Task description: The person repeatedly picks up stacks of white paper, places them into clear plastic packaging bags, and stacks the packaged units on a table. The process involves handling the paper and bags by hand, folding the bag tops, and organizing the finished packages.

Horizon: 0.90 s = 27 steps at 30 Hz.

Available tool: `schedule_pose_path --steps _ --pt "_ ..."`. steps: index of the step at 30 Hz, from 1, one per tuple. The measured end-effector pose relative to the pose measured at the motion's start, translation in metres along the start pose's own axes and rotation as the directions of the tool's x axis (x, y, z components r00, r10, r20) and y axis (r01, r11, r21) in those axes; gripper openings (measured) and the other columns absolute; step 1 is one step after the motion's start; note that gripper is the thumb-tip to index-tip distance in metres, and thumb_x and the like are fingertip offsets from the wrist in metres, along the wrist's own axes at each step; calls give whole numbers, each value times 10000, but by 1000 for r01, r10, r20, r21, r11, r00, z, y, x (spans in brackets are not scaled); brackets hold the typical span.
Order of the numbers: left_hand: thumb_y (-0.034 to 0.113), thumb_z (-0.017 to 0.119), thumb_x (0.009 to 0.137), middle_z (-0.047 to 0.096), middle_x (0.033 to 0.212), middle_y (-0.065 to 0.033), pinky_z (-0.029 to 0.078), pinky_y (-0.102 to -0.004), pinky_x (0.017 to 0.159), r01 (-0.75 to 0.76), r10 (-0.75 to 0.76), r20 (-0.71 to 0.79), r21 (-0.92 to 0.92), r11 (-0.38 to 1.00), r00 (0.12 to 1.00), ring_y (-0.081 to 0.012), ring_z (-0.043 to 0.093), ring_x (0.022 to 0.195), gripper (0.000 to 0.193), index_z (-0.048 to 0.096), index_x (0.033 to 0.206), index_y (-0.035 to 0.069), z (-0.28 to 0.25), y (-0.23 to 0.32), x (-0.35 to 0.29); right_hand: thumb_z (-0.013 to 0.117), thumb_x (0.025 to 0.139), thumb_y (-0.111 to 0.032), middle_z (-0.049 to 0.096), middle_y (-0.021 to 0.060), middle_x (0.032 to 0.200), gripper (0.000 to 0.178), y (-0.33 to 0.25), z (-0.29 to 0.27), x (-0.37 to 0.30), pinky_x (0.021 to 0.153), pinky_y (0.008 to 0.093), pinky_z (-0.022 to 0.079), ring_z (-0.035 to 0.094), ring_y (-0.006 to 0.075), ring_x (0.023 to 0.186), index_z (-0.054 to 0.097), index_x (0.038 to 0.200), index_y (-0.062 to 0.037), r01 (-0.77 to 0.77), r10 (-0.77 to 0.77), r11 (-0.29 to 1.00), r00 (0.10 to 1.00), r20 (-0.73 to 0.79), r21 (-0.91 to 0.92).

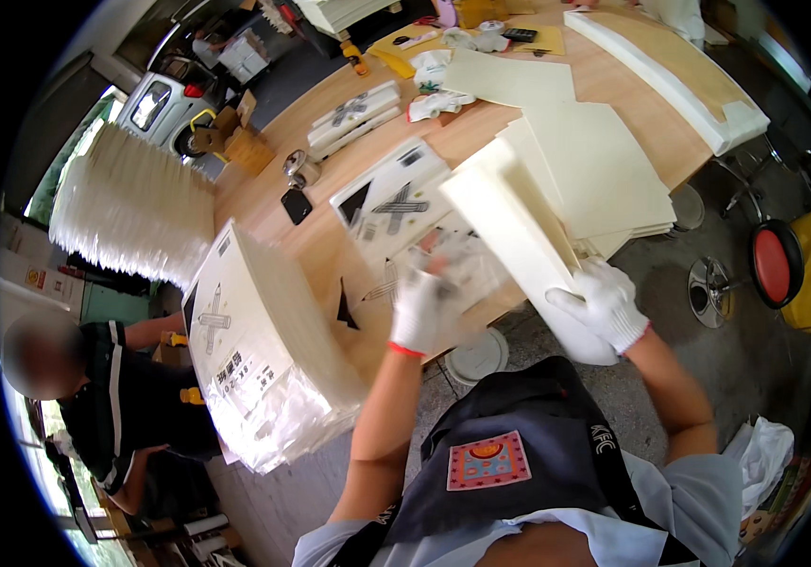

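Observation:
My right hand (602, 300), in a white glove with a red cuff, grips the near end of a thick stack of cream paper (509, 222). The stack is tilted up off the table. My left hand (422, 300), gloved the same way, is smeared by motion, so its fingers cannot be read. It is over a clear printed plastic bag (476, 269) beside the paper; whether it holds the bag is unclear. Just beyond lie more bags with a crossed-pencil print (391, 194). To the left stands a tall pile of packed paper pads (273, 331) in clear wrap.
Loose cream sheets (594, 165) lie on the wooden table (245, 194) at right. A phone (297, 205), a metal can (299, 170), and wrapped packs (353, 118) sit farther back. Another person (131, 406) is at left, near a tall stack (131, 208). Stools (776, 265) stand at right.

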<state>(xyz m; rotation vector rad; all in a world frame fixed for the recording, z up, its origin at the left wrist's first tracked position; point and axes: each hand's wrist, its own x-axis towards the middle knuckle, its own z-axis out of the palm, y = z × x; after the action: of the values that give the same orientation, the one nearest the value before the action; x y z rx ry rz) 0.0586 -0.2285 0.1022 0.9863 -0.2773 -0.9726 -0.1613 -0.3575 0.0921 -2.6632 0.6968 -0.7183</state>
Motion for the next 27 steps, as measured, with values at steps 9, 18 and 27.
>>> schedule_pose_path --steps 9,18,27 --pt "102 548 891 660 994 -63 478 -249 593 -342 317 217 840 422 923 -102 606 735 381 512 1268 62 -6 39 -54 533 856 -325 628 78 750 225 -39 26 45 583 384 512 619 261 782 627 811 -126 431 -272 876 813 515 -218" --pt "-5 580 687 602 709 -69 476 -361 515 -761 319 699 634 139 640 -270 583 579 219 609 884 83 -29 -23 -66 545 897 -257 648 77 965 250 -18 110 74 813 393 482 618 243 884 650 1008 -59 -496 -94 590 742 664 637" --pt "24 582 770 667 829 -80 520 -319 624 -777 433 685 627 59 586 -228 644 697 218 662 956 106 26 -34 -40 570 853 -243 604 119 1057 223 -74 114 56 861 415 448 572 277 990 630 991 -78 210 -158 974 905 395 -91"
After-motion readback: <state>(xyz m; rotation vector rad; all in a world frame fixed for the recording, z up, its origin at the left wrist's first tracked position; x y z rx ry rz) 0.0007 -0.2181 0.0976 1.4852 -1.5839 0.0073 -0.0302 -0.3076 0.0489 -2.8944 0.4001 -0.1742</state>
